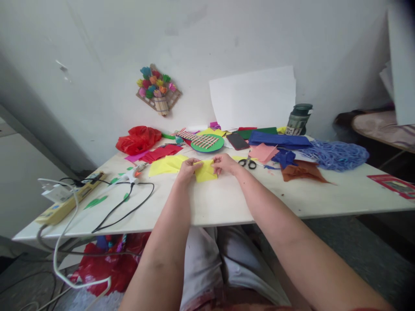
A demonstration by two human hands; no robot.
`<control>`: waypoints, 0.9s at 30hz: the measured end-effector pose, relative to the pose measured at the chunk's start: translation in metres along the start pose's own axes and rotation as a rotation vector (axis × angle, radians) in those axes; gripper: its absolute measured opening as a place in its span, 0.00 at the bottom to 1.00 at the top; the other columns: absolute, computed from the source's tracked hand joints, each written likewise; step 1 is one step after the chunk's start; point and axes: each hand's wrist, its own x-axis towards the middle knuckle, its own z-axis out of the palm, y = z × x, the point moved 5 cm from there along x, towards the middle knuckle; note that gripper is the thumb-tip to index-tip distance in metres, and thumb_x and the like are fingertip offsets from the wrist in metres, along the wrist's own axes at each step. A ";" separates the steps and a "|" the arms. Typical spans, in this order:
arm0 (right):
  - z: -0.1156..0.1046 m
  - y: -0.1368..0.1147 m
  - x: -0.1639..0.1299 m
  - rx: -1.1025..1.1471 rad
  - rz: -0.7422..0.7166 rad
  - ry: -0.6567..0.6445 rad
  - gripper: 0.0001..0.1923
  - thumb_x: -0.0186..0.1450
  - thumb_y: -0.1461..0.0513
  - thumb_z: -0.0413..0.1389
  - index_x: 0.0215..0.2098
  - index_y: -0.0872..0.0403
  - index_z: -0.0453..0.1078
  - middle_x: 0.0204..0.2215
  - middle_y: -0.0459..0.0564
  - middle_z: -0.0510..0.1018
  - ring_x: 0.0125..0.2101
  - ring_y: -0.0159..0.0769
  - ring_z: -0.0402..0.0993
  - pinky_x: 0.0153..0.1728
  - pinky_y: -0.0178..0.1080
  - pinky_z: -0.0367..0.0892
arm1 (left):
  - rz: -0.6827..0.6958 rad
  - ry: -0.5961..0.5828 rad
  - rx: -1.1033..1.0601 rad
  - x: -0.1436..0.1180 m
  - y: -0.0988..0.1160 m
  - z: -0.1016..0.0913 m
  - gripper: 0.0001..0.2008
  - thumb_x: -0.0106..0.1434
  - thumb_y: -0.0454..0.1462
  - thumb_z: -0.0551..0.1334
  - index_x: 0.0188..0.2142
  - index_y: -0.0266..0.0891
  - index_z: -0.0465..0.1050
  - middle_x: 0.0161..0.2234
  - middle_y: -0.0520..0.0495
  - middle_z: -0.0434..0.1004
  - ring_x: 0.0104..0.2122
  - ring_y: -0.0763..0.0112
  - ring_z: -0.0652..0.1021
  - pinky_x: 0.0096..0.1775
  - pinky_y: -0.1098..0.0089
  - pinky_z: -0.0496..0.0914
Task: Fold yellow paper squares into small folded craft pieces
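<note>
A small yellow sheet of paper (206,171) is held between both hands over the middle of the table. My left hand (188,169) pinches its left side, and my right hand (223,164) grips its right side near the upper corner. Larger yellow paper (167,165) lies flat just left of my left hand. Black-handled scissors (247,163) rest close by on the right of my right hand. Behind the hands sits a green disc with woven strips (207,142).
A white glue gun (131,175) with a black cord lies left, near a yellow power strip (71,201). A red plastic bag (138,139), a phone (237,141), blue folded paper (279,139), brown paper (304,171), blue shredded strands (337,154) and a bottle (298,119) stand farther back.
</note>
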 end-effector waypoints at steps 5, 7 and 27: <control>0.002 -0.001 -0.002 -0.010 0.016 -0.036 0.06 0.55 0.63 0.55 0.28 0.59 0.65 0.14 0.47 0.72 0.16 0.32 0.71 0.11 0.27 0.62 | 0.036 -0.004 0.063 0.000 0.002 0.000 0.15 0.41 0.41 0.66 0.27 0.35 0.67 0.18 0.53 0.69 0.16 0.79 0.67 0.18 0.78 0.56; 0.002 -0.001 -0.001 -0.028 0.017 -0.017 0.08 0.56 0.61 0.55 0.27 0.59 0.65 0.14 0.47 0.72 0.16 0.32 0.71 0.10 0.27 0.60 | 0.041 -0.011 0.071 -0.001 0.004 0.001 0.15 0.41 0.41 0.66 0.27 0.35 0.67 0.19 0.53 0.70 0.16 0.79 0.67 0.18 0.78 0.57; 0.003 -0.004 -0.003 -0.118 -0.039 0.025 0.11 0.55 0.57 0.52 0.22 0.57 0.63 0.06 0.39 0.62 0.07 0.24 0.57 0.07 0.27 0.46 | -0.008 -0.113 -0.018 -0.002 -0.003 0.004 0.17 0.40 0.43 0.66 0.29 0.34 0.71 0.23 0.49 0.73 0.21 0.74 0.72 0.23 0.75 0.63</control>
